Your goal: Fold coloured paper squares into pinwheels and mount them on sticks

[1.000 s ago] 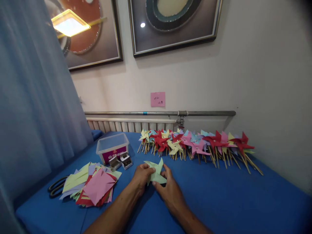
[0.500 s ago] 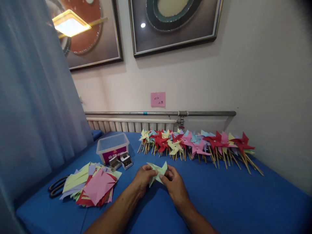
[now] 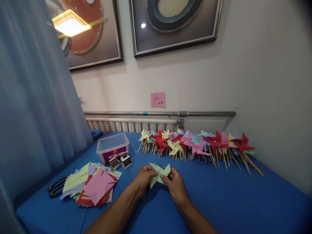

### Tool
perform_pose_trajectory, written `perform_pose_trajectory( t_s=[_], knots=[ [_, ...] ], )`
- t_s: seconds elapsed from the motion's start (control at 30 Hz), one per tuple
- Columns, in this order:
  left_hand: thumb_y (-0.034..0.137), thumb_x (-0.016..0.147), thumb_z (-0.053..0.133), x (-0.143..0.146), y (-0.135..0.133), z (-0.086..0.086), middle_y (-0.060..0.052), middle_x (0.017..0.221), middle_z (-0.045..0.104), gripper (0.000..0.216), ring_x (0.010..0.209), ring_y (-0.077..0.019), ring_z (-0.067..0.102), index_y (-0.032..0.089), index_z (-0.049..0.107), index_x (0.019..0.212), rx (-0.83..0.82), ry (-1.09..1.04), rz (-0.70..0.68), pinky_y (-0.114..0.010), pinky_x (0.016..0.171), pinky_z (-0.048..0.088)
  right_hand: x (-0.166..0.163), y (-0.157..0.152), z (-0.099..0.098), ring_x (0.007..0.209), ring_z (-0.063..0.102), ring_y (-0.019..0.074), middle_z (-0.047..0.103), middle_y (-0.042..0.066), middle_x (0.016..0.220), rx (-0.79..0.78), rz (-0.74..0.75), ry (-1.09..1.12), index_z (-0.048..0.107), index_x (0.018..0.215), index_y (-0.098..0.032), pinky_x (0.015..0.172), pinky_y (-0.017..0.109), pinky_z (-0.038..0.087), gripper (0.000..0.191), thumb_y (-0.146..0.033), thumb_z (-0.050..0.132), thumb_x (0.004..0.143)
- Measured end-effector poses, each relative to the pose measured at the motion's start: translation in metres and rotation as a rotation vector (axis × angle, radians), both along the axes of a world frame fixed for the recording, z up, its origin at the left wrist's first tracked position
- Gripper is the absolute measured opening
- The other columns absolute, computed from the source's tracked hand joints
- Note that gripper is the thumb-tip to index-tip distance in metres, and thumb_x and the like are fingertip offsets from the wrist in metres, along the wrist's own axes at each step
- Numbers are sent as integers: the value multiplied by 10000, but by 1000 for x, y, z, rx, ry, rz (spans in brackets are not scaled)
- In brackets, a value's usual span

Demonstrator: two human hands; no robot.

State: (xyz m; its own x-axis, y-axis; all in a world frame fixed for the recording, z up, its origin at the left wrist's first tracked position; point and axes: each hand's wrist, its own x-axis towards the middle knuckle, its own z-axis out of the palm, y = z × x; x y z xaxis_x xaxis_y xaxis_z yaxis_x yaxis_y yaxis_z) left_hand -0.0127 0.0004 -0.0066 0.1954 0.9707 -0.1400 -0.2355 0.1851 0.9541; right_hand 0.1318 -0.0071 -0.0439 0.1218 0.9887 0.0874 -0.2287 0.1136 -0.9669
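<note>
Between my two hands is a pale green paper pinwheel (image 3: 159, 172), its points folded in toward the middle. My left hand (image 3: 145, 178) pinches its left side, thumb on top near the centre. On the right side my right hand (image 3: 175, 183) grips it the same way, thumb pressed close to the middle. The fingers behind the paper are partly hidden. No stick shows on this pinwheel. Both hands are held over the blue-covered table (image 3: 219, 195).
Finished pinwheels on sticks (image 3: 175, 146) lie in a row along the back. At left are a stack of cut coloured paper (image 3: 97, 187), black-handled scissors (image 3: 57, 187), a clear plastic tub (image 3: 113, 148) and small open boxes (image 3: 126, 161). A blue curtain (image 3: 36, 81) hangs at left.
The green pinwheel has shifted slightly to the right and turned flatter, showing more of its face. My right hand has moved a little to the right with it.
</note>
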Motion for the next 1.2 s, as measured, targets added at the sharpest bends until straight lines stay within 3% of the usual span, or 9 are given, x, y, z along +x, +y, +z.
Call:
perform_pose_trajectory(
  t_s=[0.57,0.8,0.93,1.13,1.2],
  knots=[
    [288,555,817,1,1,-4,15,561,613,242,521,-136,498,216,588,587,2,126,25,-273,573,363,0,-2,-1,714,690,244,760,20,753,35,31,-59,691,888,-221,652,316,514,365,-430,849,634],
    [322,546,832,0,1,-6,-1,598,653,238,540,-149,524,203,638,617,15,71,-10,-277,584,389,0,-11,14,744,703,242,800,46,846,-10,91,39,747,898,-202,684,318,527,396,-453,883,624],
    [307,535,854,2,-3,-1,18,562,622,280,516,-140,510,208,600,602,14,59,27,-278,582,393,0,-16,19,858,742,282,813,67,918,-6,128,125,759,964,-204,736,342,556,435,-468,887,642],
    [304,549,828,4,-4,2,-1,603,642,235,559,-145,520,200,627,612,-16,81,-9,-273,599,382,2,-8,12,840,739,290,803,65,854,21,149,6,766,895,-190,764,370,565,422,-509,887,645],
    [287,579,815,6,-3,8,4,579,608,216,557,-144,499,200,618,600,-17,177,49,-274,589,363,4,-4,6,823,734,288,802,63,849,29,120,-38,767,891,-191,747,368,562,397,-503,868,668]
  ],
)
